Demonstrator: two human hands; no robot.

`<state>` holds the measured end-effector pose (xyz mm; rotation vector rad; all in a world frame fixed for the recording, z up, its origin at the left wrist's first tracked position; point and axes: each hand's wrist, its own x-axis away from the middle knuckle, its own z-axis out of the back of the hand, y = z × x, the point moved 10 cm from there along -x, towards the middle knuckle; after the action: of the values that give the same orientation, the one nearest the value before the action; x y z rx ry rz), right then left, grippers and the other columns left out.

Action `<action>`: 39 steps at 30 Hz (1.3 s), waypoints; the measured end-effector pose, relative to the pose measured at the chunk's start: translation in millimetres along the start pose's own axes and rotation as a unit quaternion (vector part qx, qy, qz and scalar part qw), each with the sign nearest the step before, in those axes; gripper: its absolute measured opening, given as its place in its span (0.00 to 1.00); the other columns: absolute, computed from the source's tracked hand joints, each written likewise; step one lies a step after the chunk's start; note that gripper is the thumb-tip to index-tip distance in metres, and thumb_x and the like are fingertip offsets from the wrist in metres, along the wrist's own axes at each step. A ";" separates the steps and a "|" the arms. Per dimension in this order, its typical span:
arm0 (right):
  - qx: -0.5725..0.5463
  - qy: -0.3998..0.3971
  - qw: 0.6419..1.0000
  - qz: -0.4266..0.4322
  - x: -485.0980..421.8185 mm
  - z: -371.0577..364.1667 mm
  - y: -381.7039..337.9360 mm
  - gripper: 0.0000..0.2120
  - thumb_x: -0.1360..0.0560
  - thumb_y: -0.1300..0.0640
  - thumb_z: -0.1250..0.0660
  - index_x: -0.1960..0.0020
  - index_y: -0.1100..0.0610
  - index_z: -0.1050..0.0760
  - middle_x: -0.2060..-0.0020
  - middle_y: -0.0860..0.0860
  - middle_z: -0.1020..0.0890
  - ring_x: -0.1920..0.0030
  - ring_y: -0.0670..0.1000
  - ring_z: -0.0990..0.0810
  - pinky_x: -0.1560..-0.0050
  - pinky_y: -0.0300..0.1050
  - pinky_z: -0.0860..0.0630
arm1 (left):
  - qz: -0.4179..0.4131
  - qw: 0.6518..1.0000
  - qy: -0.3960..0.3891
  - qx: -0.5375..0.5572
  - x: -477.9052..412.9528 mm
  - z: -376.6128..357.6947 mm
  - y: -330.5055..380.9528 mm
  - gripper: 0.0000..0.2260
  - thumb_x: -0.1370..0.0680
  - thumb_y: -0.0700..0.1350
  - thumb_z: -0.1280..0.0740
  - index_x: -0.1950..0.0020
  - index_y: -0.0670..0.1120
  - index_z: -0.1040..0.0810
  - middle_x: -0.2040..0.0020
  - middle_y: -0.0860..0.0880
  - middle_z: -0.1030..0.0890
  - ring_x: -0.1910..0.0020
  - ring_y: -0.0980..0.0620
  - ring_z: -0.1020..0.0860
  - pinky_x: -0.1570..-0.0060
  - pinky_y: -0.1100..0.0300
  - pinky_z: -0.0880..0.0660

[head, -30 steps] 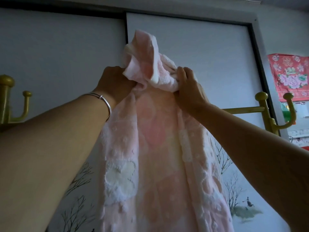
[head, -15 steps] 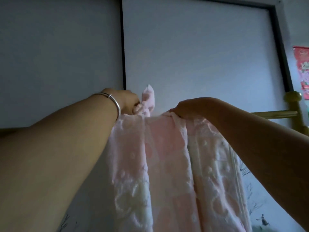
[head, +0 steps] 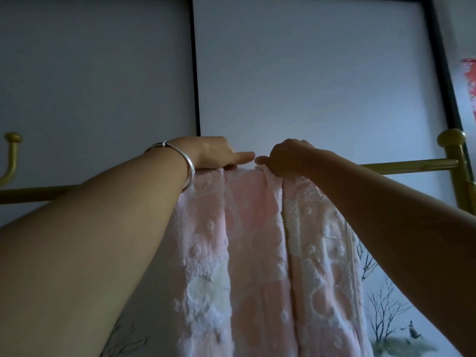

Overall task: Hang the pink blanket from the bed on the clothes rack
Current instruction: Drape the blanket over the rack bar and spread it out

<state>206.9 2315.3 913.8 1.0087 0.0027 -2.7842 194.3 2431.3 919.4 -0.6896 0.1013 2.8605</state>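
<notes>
Pink blanket hangs in long folds over the brass clothes rack, its top edge right under both hands. The left hand lies flat on the fold, fingers extended; the right hand seems curled over the fabric, its grip partly hidden.

Brass-coloured clothes rack, horizontal bar with a knobbed post at right. Pink blanket draped over the bar at mid-span, hanging down in folds.
</notes>
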 end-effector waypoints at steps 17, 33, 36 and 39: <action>0.011 0.141 0.987 0.071 55.5 29.5 -17.5 0.26 0.22 0.39 0.50 0.66 0.59 0.32 0.51 0.59 0.19 0.43 0.59 0.24 0.56 0.44 0.34 | -0.078 0.976 0.188 -0.074 51.9 -2.5 45.7 0.15 0.22 0.44 0.41 0.37 0.53 0.24 0.43 0.46 0.27 0.36 0.45 0.32 0.36 0.51 0.36; -0.017 0.228 0.973 0.029 90.0 22.8 -13.0 0.15 0.24 0.68 0.46 0.47 0.64 0.22 0.45 0.59 0.25 0.41 0.59 0.32 0.53 0.45 0.39 | 0.055 0.954 0.249 -0.155 79.6 -33.6 14.5 0.35 0.25 0.57 0.38 0.25 0.61 0.56 0.22 0.49 0.62 0.23 0.42 0.64 0.32 0.29 0.58; 0.016 0.214 0.976 -0.026 96.2 18.8 -8.1 0.17 0.23 0.65 0.47 0.43 0.59 0.22 0.44 0.55 0.23 0.38 0.60 0.35 0.44 0.52 0.35 | 0.094 0.949 0.288 -0.082 92.5 -37.9 1.1 0.42 0.27 0.59 0.36 0.23 0.53 0.62 0.23 0.43 0.67 0.25 0.37 0.67 0.31 0.29 0.58; 0.050 0.169 0.980 -0.087 94.4 9.3 -6.7 0.17 0.23 0.64 0.45 0.38 0.57 0.26 0.41 0.56 0.24 0.31 0.63 0.42 0.37 0.68 0.36 | 0.137 0.946 0.295 0.018 104.8 -50.4 -12.5 0.46 0.27 0.59 0.35 0.24 0.48 0.63 0.25 0.38 0.69 0.25 0.34 0.65 0.30 0.32 0.54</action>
<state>128.7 2305.5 860.5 1.5673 -0.0050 -2.7468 127.9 2456.2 826.3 -1.6143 0.3579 2.7768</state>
